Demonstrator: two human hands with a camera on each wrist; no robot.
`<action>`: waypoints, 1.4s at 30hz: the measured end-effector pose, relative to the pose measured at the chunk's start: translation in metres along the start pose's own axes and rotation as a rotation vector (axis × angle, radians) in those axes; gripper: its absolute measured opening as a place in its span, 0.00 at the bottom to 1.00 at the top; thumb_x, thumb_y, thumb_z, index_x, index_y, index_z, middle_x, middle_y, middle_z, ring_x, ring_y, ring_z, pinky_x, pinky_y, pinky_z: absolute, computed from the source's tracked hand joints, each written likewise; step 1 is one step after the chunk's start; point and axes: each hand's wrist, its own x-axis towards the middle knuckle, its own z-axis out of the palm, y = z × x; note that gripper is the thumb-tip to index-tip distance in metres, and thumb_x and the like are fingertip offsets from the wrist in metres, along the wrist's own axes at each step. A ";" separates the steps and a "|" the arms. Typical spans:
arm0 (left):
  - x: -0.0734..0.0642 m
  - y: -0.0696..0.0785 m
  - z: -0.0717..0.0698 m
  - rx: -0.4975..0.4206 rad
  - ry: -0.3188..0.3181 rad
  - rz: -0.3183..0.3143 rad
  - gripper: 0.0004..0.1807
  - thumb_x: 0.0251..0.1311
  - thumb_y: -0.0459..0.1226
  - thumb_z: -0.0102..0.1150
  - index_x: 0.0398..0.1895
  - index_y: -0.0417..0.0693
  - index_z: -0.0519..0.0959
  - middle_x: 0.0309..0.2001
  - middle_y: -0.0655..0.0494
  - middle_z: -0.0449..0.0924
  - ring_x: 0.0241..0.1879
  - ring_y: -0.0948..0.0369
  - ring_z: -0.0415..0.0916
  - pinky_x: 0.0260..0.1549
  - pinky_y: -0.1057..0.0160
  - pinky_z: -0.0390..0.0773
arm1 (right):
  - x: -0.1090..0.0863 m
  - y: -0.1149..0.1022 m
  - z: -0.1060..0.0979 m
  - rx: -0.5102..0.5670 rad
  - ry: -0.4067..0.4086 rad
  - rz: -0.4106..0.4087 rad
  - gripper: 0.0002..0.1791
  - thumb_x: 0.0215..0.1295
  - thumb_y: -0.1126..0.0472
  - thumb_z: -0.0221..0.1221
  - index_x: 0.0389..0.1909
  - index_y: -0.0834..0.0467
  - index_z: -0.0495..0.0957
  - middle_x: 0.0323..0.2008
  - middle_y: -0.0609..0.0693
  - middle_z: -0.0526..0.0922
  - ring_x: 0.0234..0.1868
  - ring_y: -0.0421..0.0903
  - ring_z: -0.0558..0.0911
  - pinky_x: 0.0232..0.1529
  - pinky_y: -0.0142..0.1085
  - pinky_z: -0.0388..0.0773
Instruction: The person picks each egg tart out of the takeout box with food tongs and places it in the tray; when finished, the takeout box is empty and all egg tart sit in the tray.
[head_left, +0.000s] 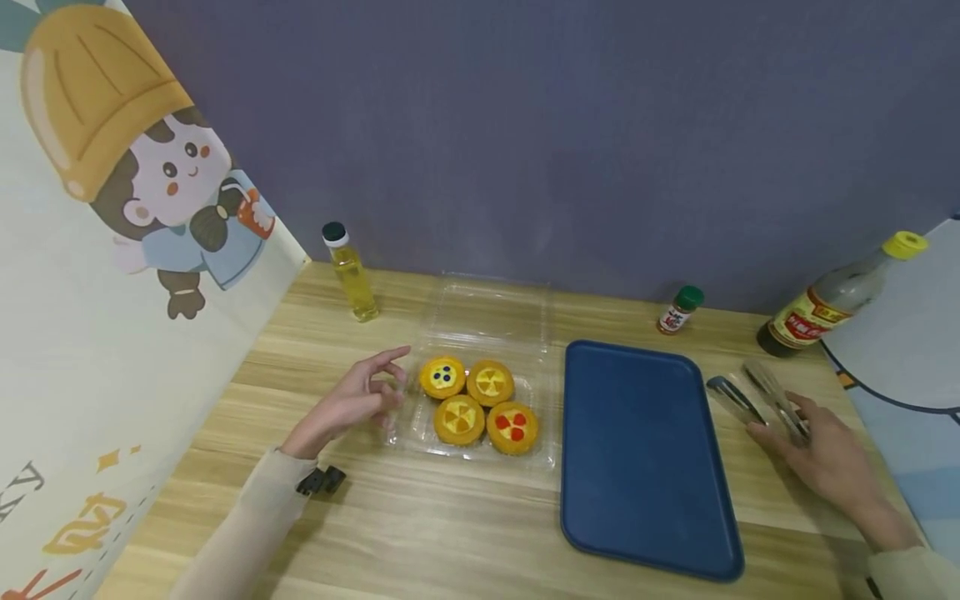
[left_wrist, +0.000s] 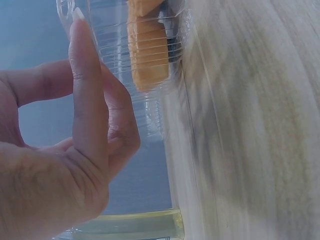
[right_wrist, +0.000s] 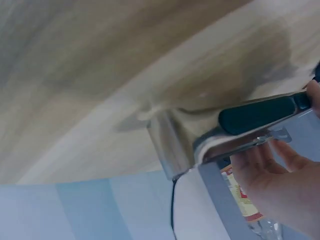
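My left hand (head_left: 347, 407) is at the left side of an opened clear plastic box (head_left: 411, 437), its fingers loosely bent. In the left wrist view a fingertip (left_wrist: 79, 25) overlaps the box's rim. Inside the box sit several egg tarts (head_left: 459, 420): one topped with blue dots, one with red pieces, others with yellow-orange wedges. At the right, my right hand (head_left: 828, 458) holds metal tongs (head_left: 772, 390) between thumb and fingers, low over the table. Dark green grip pads (right_wrist: 257, 115) on the tongs show in the right wrist view.
A blue tray (head_left: 645, 450) lies between the box and the tongs. Behind stand an oil bottle (head_left: 352, 279) at left, a small green-capped jar (head_left: 678, 310) and a yellow-capped sauce bottle (head_left: 832, 300) at right. Walls (head_left: 525, 150) edge the wooden table (head_left: 420, 533).
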 end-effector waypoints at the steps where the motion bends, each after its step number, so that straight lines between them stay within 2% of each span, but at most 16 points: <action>1: 0.000 0.000 0.000 0.002 0.001 0.002 0.51 0.54 0.16 0.49 0.84 0.42 0.49 0.62 0.31 0.64 0.35 0.56 0.77 0.23 0.62 0.88 | 0.000 -0.002 0.000 0.002 0.015 -0.011 0.51 0.71 0.40 0.63 0.76 0.74 0.55 0.60 0.87 0.67 0.54 0.84 0.69 0.46 0.75 0.72; 7: 0.000 0.001 0.000 0.006 0.004 0.007 0.50 0.55 0.16 0.50 0.84 0.42 0.49 0.62 0.31 0.63 0.35 0.56 0.77 0.23 0.63 0.88 | 0.004 -0.023 -0.007 -0.022 0.058 -0.080 0.50 0.69 0.42 0.66 0.76 0.72 0.59 0.58 0.83 0.71 0.52 0.80 0.74 0.41 0.71 0.74; 11: -0.002 0.001 0.000 0.001 0.006 0.006 0.50 0.55 0.16 0.50 0.84 0.42 0.49 0.62 0.31 0.63 0.35 0.56 0.77 0.23 0.62 0.88 | 0.005 -0.047 -0.009 -0.014 0.088 -0.157 0.47 0.68 0.45 0.68 0.76 0.69 0.61 0.55 0.82 0.73 0.50 0.76 0.74 0.39 0.68 0.75; 14: -0.003 0.000 0.000 0.004 0.001 0.003 0.50 0.55 0.16 0.49 0.84 0.41 0.49 0.62 0.30 0.63 0.36 0.55 0.77 0.23 0.62 0.88 | 0.002 -0.065 -0.007 -0.007 0.139 -0.247 0.45 0.66 0.49 0.70 0.76 0.66 0.64 0.50 0.77 0.76 0.44 0.71 0.76 0.34 0.63 0.77; 18: -0.004 -0.003 0.000 0.011 0.002 0.000 0.50 0.55 0.16 0.49 0.84 0.40 0.49 0.62 0.30 0.64 0.35 0.56 0.77 0.22 0.63 0.88 | 0.000 -0.089 -0.004 -0.041 0.211 -0.378 0.44 0.61 0.52 0.74 0.75 0.63 0.68 0.42 0.64 0.79 0.34 0.54 0.73 0.28 0.44 0.73; 20: -0.005 -0.003 0.000 0.010 0.008 0.001 0.50 0.55 0.16 0.50 0.84 0.40 0.49 0.62 0.30 0.64 0.35 0.57 0.77 0.22 0.63 0.88 | 0.002 -0.102 -0.004 -0.056 0.230 -0.434 0.44 0.60 0.53 0.74 0.75 0.62 0.69 0.42 0.62 0.79 0.34 0.50 0.72 0.28 0.39 0.70; 23: -0.005 -0.003 -0.001 0.009 0.013 0.003 0.50 0.56 0.17 0.51 0.84 0.41 0.49 0.62 0.30 0.64 0.34 0.57 0.76 0.22 0.63 0.88 | 0.005 -0.123 -0.006 -0.076 0.245 -0.504 0.44 0.59 0.53 0.75 0.75 0.61 0.69 0.43 0.60 0.81 0.36 0.50 0.73 0.30 0.40 0.71; 26: -0.005 -0.002 -0.001 0.012 0.015 0.002 0.50 0.56 0.17 0.51 0.84 0.41 0.49 0.62 0.31 0.64 0.35 0.57 0.76 0.22 0.63 0.88 | 0.007 -0.143 -0.007 -0.096 0.252 -0.568 0.44 0.56 0.55 0.76 0.74 0.62 0.71 0.45 0.60 0.81 0.40 0.52 0.77 0.32 0.46 0.75; 31: -0.004 -0.001 0.000 0.022 0.017 0.001 0.50 0.56 0.17 0.51 0.84 0.41 0.49 0.62 0.32 0.64 0.35 0.57 0.76 0.22 0.64 0.87 | 0.009 -0.172 -0.006 -0.133 0.251 -0.648 0.45 0.55 0.54 0.76 0.74 0.59 0.71 0.45 0.57 0.80 0.40 0.50 0.76 0.35 0.44 0.73; 37: -0.003 0.001 0.002 0.036 0.017 -0.001 0.50 0.55 0.17 0.50 0.84 0.43 0.50 0.62 0.31 0.65 0.34 0.56 0.77 0.21 0.66 0.86 | 0.013 -0.201 -0.002 -0.169 0.211 -0.712 0.45 0.59 0.51 0.74 0.77 0.55 0.68 0.51 0.57 0.80 0.45 0.53 0.79 0.42 0.50 0.80; 42: -0.001 0.003 0.001 0.044 0.004 0.011 0.52 0.53 0.17 0.49 0.84 0.43 0.49 0.61 0.31 0.65 0.36 0.53 0.78 0.23 0.62 0.88 | 0.015 -0.225 0.001 -0.171 0.167 -0.766 0.45 0.62 0.48 0.71 0.79 0.50 0.64 0.56 0.57 0.79 0.49 0.55 0.80 0.48 0.55 0.83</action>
